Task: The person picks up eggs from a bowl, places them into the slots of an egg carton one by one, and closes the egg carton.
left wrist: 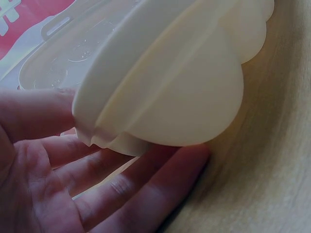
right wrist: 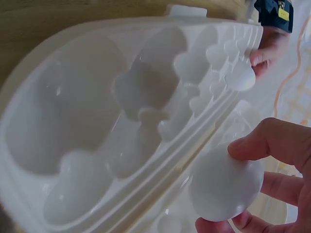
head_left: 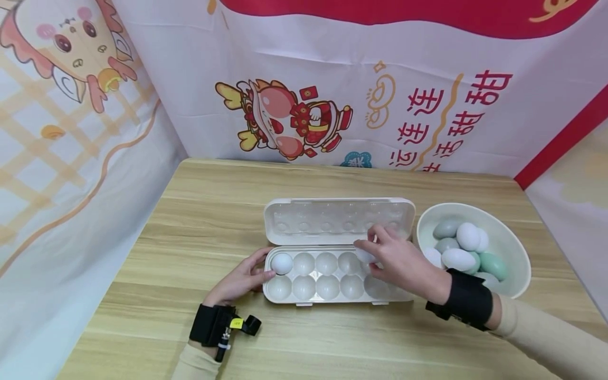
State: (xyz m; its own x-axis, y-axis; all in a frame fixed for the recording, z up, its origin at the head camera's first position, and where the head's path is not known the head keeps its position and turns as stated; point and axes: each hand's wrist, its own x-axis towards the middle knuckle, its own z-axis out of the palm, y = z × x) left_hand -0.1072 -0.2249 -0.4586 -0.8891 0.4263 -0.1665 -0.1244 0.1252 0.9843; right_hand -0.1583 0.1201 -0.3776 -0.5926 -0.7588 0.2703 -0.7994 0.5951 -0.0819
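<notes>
A white plastic egg carton (head_left: 328,287) lies open on the table, its lid (head_left: 332,217) folded back toward the wall. My left hand (head_left: 241,277) grips the carton's left end; the left wrist view has the thumb at the rim and fingers under the rounded cups (left wrist: 194,97). One white egg (head_left: 282,263) sits in the back-row cup at that end. Over the back row, right of centre, my right hand (head_left: 404,258) pinches another white egg (right wrist: 226,182) between thumb and fingertips. In the right wrist view, the cups below that hand hold no egg.
Close to the carton's right end, a cream bowl (head_left: 518,250) holds several white, grey and green eggs (head_left: 492,265). The wooden table (head_left: 190,211) meets printed cloth (head_left: 214,63) at the back and sides. My right forearm passes in front of the bowl.
</notes>
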